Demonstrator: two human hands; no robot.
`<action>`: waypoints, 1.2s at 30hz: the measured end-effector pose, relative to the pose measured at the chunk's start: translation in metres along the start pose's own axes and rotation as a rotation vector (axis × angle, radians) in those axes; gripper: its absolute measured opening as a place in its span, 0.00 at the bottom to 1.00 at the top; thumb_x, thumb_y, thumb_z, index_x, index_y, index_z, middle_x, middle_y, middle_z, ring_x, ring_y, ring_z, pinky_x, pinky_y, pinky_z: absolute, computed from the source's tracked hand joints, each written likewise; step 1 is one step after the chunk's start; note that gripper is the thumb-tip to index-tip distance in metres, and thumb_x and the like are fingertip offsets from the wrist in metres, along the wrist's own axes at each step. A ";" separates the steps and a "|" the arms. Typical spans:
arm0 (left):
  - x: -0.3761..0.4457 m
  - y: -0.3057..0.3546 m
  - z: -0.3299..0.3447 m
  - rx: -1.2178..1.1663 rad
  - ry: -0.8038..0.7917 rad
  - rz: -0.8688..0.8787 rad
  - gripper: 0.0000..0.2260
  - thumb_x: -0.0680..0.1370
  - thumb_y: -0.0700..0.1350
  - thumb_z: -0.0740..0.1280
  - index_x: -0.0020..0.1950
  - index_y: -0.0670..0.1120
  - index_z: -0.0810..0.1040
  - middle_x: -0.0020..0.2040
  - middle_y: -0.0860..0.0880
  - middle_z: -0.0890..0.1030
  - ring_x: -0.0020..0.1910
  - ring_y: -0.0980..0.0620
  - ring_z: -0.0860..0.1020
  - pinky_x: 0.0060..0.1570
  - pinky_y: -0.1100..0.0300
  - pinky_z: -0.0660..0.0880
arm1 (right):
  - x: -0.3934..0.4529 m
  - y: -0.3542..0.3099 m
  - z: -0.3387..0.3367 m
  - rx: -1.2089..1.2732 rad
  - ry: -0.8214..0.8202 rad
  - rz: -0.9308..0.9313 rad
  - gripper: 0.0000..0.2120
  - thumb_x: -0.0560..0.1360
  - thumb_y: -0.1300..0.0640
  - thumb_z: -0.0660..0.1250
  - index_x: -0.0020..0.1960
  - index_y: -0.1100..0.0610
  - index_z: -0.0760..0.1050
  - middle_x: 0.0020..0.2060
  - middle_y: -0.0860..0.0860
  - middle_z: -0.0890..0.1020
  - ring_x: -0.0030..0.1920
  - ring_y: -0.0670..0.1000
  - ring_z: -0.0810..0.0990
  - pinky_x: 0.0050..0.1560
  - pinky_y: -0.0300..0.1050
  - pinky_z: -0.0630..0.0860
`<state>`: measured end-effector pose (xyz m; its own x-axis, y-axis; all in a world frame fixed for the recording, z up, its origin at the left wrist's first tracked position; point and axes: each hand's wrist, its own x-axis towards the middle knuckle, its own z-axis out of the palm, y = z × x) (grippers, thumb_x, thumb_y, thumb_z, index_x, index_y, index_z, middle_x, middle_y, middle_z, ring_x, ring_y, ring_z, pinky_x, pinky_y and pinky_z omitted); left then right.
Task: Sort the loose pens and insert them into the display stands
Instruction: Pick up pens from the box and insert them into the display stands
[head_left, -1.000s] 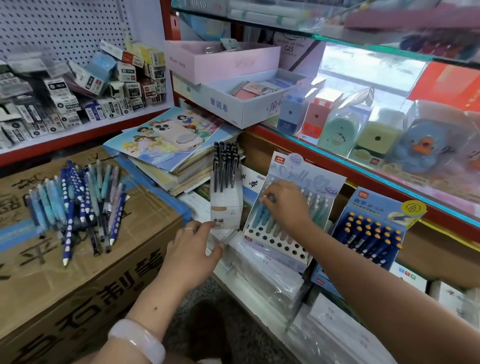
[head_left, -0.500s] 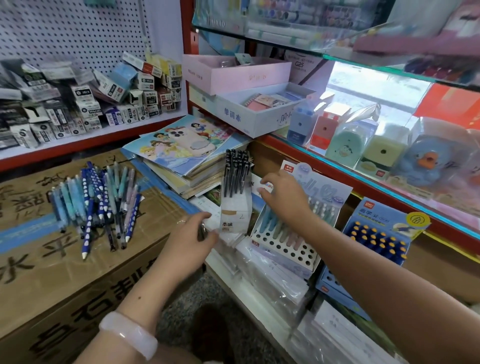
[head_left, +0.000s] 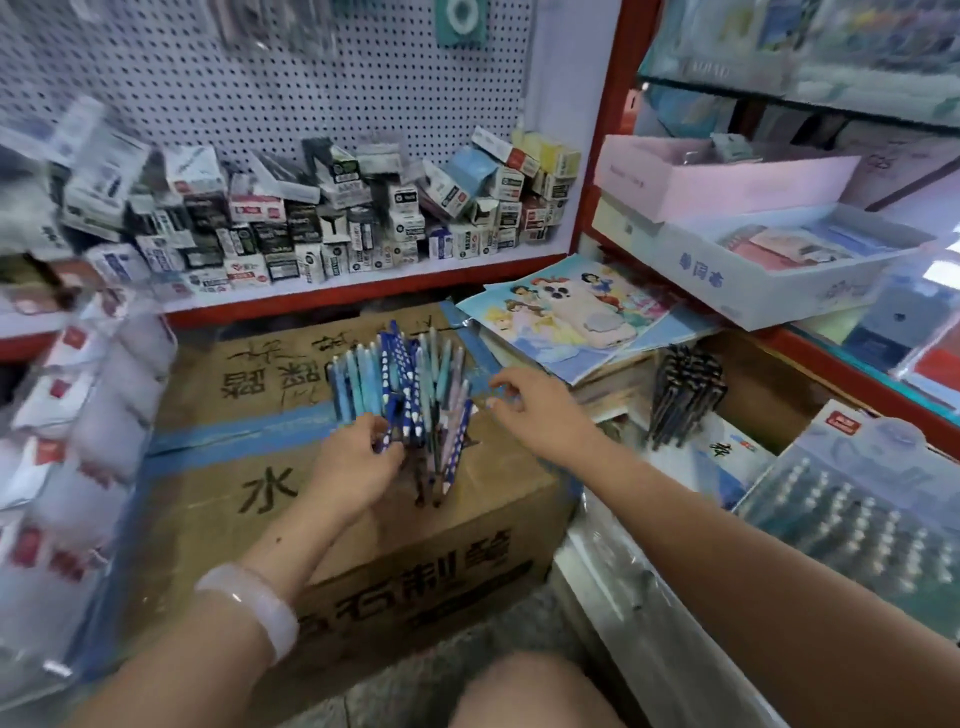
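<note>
Left hand (head_left: 358, 462) fingers apparently pinch loose pens (head_left: 405, 395); right hand (head_left: 540, 410) loosely spread beside.

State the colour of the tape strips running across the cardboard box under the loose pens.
Blue tape strips on the brown cardboard box, seen best in the head view.

Only 1 view exists, worn on the person's head, looking forward and down from close above both forearms. It faces the cardboard box (head_left: 363, 499) beneath the grip, with the pegboard (head_left: 291, 73) beyond.
</note>
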<state>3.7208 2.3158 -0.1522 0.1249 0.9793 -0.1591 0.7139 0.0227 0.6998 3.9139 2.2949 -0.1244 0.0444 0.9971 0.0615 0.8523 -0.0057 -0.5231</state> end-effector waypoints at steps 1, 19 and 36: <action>0.008 -0.007 -0.005 0.015 0.011 -0.031 0.16 0.78 0.45 0.62 0.64 0.42 0.71 0.60 0.42 0.76 0.56 0.43 0.75 0.54 0.54 0.73 | 0.010 -0.004 0.007 0.010 -0.011 -0.002 0.16 0.79 0.55 0.59 0.66 0.57 0.70 0.59 0.57 0.75 0.54 0.55 0.76 0.51 0.45 0.71; 0.140 -0.014 -0.001 0.198 0.001 -0.240 0.18 0.75 0.56 0.66 0.34 0.44 0.70 0.31 0.49 0.72 0.30 0.52 0.72 0.28 0.61 0.68 | 0.085 0.003 0.071 0.256 0.075 0.061 0.13 0.79 0.58 0.60 0.62 0.55 0.74 0.56 0.51 0.77 0.54 0.47 0.75 0.53 0.37 0.69; 0.161 -0.037 -0.020 0.156 0.033 -0.310 0.08 0.76 0.43 0.66 0.48 0.41 0.69 0.34 0.46 0.72 0.34 0.48 0.74 0.29 0.59 0.68 | 0.071 0.019 0.063 0.350 0.055 0.107 0.13 0.80 0.58 0.58 0.62 0.54 0.74 0.56 0.49 0.78 0.51 0.44 0.74 0.44 0.28 0.68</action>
<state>3.7011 2.4766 -0.1898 -0.1346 0.9368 -0.3229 0.8116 0.2912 0.5065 3.9003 2.3704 -0.1835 0.1600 0.9866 0.0313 0.6121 -0.0743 -0.7873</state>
